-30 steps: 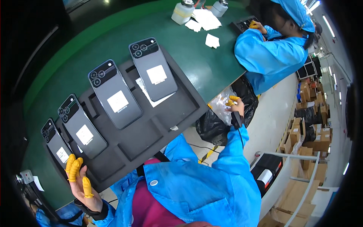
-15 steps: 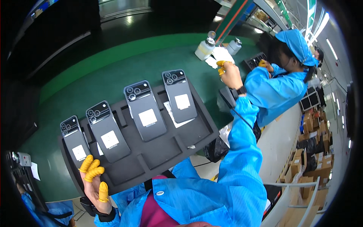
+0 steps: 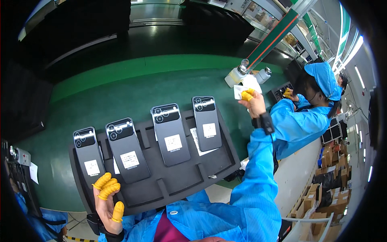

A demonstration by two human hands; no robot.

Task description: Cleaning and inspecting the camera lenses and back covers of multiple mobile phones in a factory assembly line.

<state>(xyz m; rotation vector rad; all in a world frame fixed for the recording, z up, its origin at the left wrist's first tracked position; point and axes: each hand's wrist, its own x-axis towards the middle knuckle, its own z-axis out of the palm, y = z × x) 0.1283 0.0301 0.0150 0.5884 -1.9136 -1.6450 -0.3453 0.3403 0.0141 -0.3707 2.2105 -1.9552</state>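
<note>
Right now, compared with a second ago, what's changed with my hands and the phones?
Your right hand moved forward, from beyond the near edge of the green table to above it, and has taken hold of a small white sheet near the bottles. Your view shifted too. Your left hand stayed at the near left corner of the tray; the four phones remain in a row on it.
</note>
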